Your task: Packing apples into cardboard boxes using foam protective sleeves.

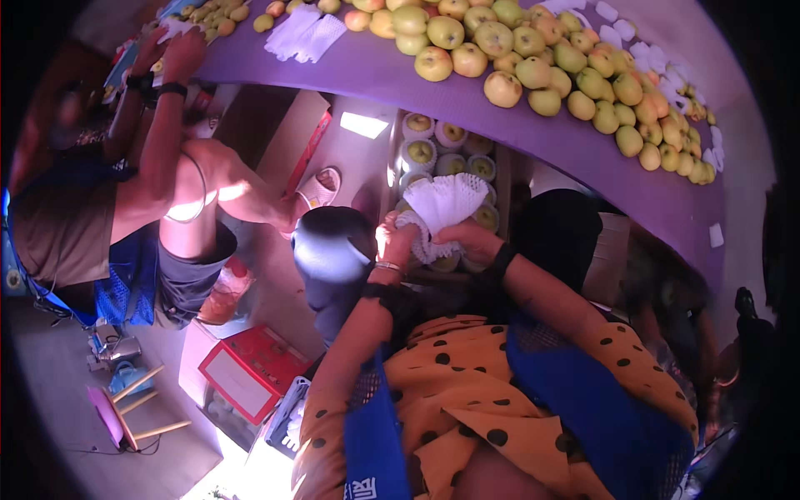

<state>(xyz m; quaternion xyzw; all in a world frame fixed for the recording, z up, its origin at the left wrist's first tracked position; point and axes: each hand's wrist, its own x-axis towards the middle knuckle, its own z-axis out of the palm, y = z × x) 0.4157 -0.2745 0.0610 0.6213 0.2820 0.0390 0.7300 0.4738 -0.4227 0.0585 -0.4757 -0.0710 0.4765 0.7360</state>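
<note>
My left hand (396, 243) and my right hand (467, 240) both grip white foam netting (447, 200), the left at its lower left, the right at its lower right. The netting is bunched and fanned out above a cardboard box (502, 175), where yellow-green apples (421, 152) sit in white foam sleeves. Whether anything is inside the netting between my hands I cannot tell.
A purple-topped table (350, 67) bears loose apples (533, 71) and foam nets (304, 33). On the left a seated co-worker (100, 225) raises both hands near the table. Red boxes (242, 371) and an overturned stool (112, 417) lie lower left; another person is at right.
</note>
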